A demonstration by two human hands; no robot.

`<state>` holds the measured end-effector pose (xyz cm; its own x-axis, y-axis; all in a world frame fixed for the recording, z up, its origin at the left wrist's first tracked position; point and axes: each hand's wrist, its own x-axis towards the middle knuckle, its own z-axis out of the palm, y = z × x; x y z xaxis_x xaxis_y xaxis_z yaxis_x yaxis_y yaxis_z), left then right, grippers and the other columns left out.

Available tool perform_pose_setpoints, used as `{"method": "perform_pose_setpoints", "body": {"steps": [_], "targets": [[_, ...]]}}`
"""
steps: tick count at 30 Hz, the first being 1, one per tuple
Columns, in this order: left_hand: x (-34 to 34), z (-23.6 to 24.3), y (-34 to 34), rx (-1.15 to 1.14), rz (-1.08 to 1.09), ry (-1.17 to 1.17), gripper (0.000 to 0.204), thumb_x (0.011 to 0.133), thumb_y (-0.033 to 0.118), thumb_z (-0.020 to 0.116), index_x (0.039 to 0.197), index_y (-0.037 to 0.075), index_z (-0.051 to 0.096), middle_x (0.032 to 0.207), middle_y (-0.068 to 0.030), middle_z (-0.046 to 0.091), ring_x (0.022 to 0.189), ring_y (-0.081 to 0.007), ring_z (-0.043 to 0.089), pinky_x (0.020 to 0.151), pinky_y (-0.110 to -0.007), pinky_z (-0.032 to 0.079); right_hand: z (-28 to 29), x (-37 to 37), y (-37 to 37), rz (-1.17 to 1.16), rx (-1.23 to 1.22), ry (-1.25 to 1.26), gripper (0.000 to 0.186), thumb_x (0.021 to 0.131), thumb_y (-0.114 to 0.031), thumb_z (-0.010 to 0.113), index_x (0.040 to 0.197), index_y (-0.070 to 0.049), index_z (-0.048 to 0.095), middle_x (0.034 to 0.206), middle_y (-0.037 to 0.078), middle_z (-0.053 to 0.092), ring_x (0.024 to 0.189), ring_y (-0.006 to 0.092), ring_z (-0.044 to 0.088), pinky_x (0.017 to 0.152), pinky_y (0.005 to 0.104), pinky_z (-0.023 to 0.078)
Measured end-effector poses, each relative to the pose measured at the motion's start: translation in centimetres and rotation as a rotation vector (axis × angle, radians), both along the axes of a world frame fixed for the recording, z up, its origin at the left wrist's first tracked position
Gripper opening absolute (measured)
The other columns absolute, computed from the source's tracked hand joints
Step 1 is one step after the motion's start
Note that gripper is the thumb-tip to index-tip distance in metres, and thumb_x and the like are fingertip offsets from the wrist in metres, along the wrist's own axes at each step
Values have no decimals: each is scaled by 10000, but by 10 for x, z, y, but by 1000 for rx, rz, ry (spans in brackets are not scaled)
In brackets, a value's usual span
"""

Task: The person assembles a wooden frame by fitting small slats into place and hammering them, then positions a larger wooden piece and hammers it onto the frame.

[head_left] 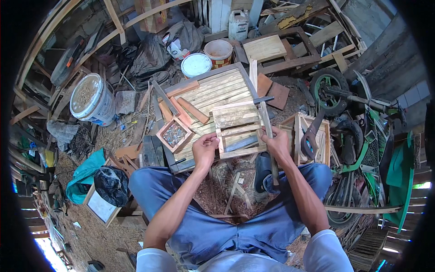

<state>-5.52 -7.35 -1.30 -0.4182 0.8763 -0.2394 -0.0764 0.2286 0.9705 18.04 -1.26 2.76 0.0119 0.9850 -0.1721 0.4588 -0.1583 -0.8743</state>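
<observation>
A small slatted wooden crate (239,115) stands tilted on the plank-topped work table (231,86) in front of me. My left hand (205,148) is closed at its left edge, fingertips pinching the wood. At its right side, my right hand (277,143) is closed around the handle of a hammer (267,119); the dark head points away from me, and the fingers also lie close to the crate. A handsaw blade (241,143) shows beneath the crate, partly hidden. To the left, an open wooden box (175,134) holds many nails, beside reddish wood blocks (193,110).
A handsaw with a dark handle (310,141) rests on a wooden crate (327,136) at right, near a green motorbike (369,149). Buckets (93,99) and scrap wood (290,47) surround the table. A black bag (111,185) lies at lower left.
</observation>
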Motion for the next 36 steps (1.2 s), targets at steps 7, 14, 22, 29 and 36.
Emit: {"method": "perform_pose_setpoints", "body": {"steps": [7,14,22,29,36], "targets": [[2,-6,1,32,-14,-46,363,841,-3,678,1201,-30,644,839,-35,666,693,-80,602,656,-226,506,-13,0,8,17,18,-22,440,727,-176,683,1145,-38,694,900,152,726,806,200,685,757,327,522],[5,-1,1,9,-36,-34,390,850,0,664,1236,-28,619,851,-45,647,684,-81,593,610,-227,527,-28,3,12,16,22,-21,466,718,-204,683,1161,-59,689,946,178,722,853,251,690,793,349,521],[5,-1,0,4,-44,-7,401,846,9,664,1243,-24,615,857,-35,640,665,-74,580,595,-222,516,-22,0,11,5,-8,56,436,723,-174,663,1140,-55,701,921,139,724,815,219,675,777,330,514],[5,-5,-1,-7,-51,14,395,841,21,665,1232,-19,625,869,-25,640,692,-71,572,628,-217,490,-13,-2,10,-24,-36,44,441,727,-163,655,1157,-77,698,938,117,724,837,204,666,793,318,503],[6,-2,-1,-20,-45,42,397,840,18,665,1233,-14,622,877,-24,639,695,-73,569,633,-220,488,-6,-5,8,-46,-49,64,534,722,-68,641,1256,-53,652,992,36,693,816,98,599,785,239,479]]}}
